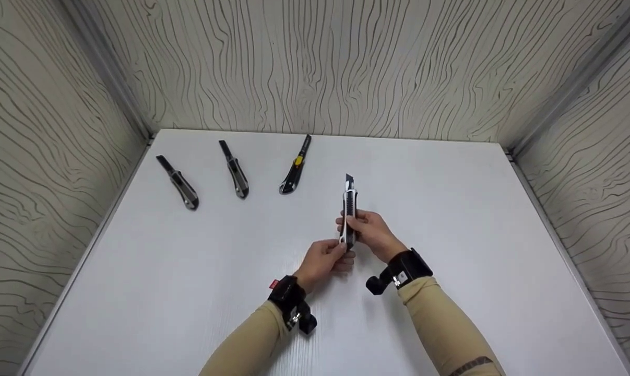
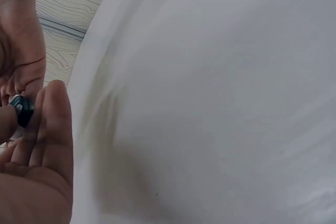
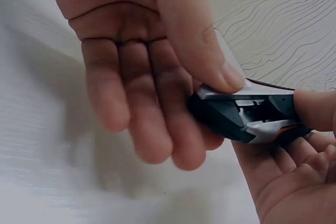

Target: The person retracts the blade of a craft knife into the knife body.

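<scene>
Staged recording booth: white table (image 1: 450, 219), wood-grain panel walls (image 1: 346, 62).

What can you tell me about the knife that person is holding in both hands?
The utility knife is a slim snap-blade cutter with a silver and black body that looks like metal and plastic. A short dark blade tip sticks out at its far end, pointing away from the person. It is held above the white table. The right hand grips its middle, thumb pressed on top, while the left hand pinches its near end.
</scene>
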Demonstrator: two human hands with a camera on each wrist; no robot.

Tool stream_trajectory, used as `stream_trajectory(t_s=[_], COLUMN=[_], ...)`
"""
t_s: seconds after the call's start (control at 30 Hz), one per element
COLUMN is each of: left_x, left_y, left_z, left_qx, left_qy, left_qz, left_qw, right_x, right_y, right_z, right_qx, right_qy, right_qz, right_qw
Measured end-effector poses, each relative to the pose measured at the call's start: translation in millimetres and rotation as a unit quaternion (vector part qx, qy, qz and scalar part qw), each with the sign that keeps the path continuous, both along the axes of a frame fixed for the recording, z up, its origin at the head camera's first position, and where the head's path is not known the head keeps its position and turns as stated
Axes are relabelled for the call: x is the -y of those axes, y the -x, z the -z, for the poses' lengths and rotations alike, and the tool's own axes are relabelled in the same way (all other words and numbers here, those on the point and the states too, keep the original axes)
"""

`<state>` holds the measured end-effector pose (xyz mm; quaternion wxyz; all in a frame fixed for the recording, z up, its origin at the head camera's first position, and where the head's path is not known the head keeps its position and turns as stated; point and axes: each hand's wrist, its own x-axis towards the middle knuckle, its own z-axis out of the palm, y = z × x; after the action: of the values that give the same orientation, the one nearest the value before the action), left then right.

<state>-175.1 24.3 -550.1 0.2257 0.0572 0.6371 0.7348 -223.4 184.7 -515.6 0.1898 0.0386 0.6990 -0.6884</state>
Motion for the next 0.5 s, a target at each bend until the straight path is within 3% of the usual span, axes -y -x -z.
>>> stream_trajectory(t_s=[0.17,0.5], left_x=[-1.5,-3.5], left_y=[0.3,3.1], left_z=[2.8,-1.4], left_qx=[-0.005,0.002], left_qy=[-0.017,0.010], left_qz=[-0.008,-0.024], left_qw=[0.9998,0.9997], right_x=[-2.1,0.4], right_y=[-1.5,-2.1], right_z=[1.8,-0.1], right_qx=[0.005,0.004], right_qy=[-0.005,-0.007], right_qz=[-0.009,0.017], right_qw=[1.000,1.000])
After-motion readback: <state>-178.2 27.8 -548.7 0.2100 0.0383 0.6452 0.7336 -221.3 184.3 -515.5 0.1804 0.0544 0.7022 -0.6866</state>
